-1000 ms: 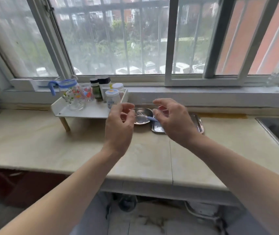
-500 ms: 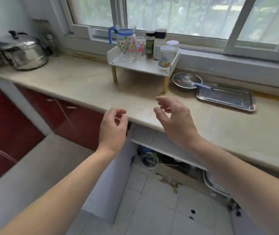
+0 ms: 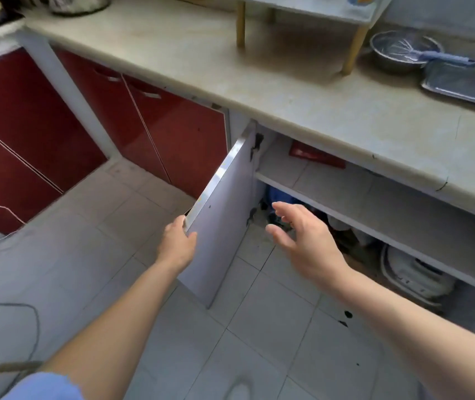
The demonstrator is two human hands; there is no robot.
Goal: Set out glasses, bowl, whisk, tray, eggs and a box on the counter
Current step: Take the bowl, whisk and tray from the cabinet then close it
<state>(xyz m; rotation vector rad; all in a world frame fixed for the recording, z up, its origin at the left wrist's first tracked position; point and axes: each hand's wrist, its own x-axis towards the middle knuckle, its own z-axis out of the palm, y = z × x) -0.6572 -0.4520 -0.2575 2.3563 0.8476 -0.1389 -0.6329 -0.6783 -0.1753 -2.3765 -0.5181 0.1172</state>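
Observation:
A steel bowl [image 3: 386, 57] sits on the counter [image 3: 259, 90] at the upper right, and a whisk with a blue handle [image 3: 444, 56] lies in it. A steel tray [image 3: 464, 82] rests just right of the bowl. Below the counter a white cabinet door [image 3: 219, 226] stands swung outward; my left hand [image 3: 177, 245] grips its outer edge. My right hand [image 3: 302, 235] hovers open in front of the cabinet's lower space, holding nothing. A red flat box [image 3: 314, 154] lies on the cabinet shelf [image 3: 374, 206]. No glasses or eggs are in view.
A small white rack on wooden legs [image 3: 354, 47] stands on the counter left of the bowl. Red cabinet doors [image 3: 149, 125] line the left. A white appliance [image 3: 415, 275] and dark items sit under the shelf. A cable [image 3: 28, 313] trails on the tiled floor.
My view dropped from the window and counter to the cabinet underneath. My left hand has taken the white door's edge, and the door now stands open. My right hand lowered toward the cabinet opening.

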